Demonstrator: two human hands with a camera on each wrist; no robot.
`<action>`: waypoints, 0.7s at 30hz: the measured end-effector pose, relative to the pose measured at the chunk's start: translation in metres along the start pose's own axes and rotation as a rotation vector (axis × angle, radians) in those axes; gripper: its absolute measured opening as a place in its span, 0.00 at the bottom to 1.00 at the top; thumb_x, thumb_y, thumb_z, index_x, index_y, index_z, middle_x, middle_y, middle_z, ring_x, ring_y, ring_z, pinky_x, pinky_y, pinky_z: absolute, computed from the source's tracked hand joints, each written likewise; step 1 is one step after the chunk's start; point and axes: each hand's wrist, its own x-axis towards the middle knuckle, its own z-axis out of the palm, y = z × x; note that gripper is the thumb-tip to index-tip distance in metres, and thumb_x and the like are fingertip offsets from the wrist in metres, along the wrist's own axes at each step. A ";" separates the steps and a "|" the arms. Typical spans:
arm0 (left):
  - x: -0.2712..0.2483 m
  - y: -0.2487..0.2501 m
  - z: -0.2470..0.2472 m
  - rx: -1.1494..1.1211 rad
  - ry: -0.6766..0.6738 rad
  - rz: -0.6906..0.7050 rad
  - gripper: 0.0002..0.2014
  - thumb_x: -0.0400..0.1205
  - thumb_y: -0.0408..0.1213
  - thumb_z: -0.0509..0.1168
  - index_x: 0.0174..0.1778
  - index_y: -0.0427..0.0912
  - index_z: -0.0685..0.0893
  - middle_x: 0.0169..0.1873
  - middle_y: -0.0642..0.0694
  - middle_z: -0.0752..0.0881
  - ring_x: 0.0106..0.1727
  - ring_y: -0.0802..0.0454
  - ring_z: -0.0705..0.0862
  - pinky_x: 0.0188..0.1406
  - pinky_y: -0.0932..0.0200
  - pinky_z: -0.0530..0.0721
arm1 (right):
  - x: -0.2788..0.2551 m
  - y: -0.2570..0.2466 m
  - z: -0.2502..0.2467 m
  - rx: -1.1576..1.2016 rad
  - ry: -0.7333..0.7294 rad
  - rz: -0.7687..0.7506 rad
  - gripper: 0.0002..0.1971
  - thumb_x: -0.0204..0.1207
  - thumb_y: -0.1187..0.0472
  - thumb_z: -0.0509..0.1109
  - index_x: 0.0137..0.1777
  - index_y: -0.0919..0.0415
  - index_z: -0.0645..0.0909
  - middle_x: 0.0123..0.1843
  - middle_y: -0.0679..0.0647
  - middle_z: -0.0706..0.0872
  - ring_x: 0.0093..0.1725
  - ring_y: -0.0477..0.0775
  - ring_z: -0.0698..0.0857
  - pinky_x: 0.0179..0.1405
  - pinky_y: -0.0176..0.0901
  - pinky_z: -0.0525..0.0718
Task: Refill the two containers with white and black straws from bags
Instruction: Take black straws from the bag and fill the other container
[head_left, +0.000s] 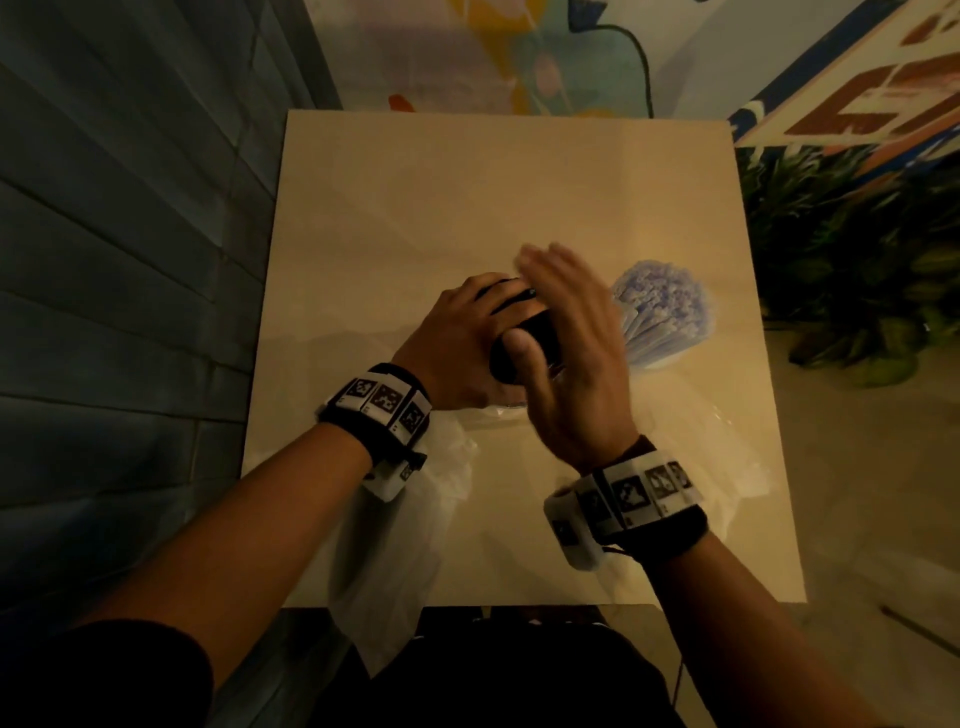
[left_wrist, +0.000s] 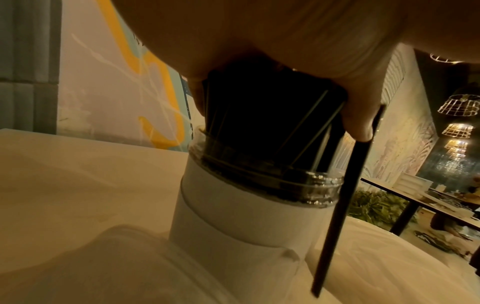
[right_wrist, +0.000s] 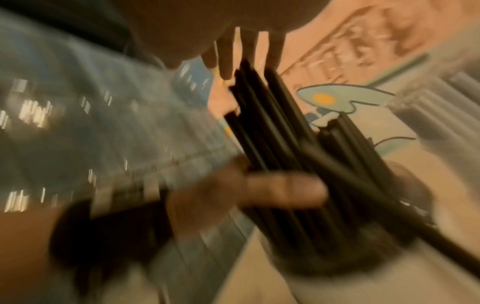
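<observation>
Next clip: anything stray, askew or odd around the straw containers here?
Yes. One black straw hangs outside the container, slanting down past its clear rim beside the left hand, which grips the black straws standing in it. The right hand is motion-blurred, fingers straight. The white straws look orderly.

My head camera looks steeply down on the table (head_left: 467, 182). Both wrist cameras sit close, low, sharing the black straws (left_wrist: 259, 115).
</observation>
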 end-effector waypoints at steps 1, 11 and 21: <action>0.001 -0.001 -0.001 -0.007 -0.006 0.000 0.40 0.71 0.63 0.63 0.79 0.51 0.68 0.76 0.49 0.71 0.77 0.44 0.66 0.68 0.46 0.75 | -0.005 0.004 0.007 -0.073 -0.099 -0.001 0.29 0.89 0.44 0.52 0.79 0.64 0.72 0.81 0.58 0.73 0.85 0.59 0.64 0.83 0.59 0.63; -0.001 -0.001 -0.002 0.042 -0.078 -0.023 0.50 0.68 0.73 0.67 0.83 0.55 0.60 0.81 0.52 0.63 0.82 0.48 0.58 0.78 0.45 0.61 | -0.079 0.047 -0.025 0.064 0.146 0.235 0.12 0.86 0.62 0.63 0.61 0.67 0.84 0.57 0.58 0.87 0.56 0.56 0.86 0.56 0.52 0.84; -0.021 0.003 -0.002 -0.004 0.062 -0.116 0.60 0.61 0.74 0.73 0.85 0.50 0.57 0.85 0.46 0.53 0.86 0.46 0.49 0.81 0.32 0.52 | -0.135 0.138 0.040 -0.415 -0.510 0.351 0.24 0.74 0.64 0.73 0.71 0.56 0.80 0.70 0.56 0.82 0.67 0.65 0.78 0.65 0.61 0.79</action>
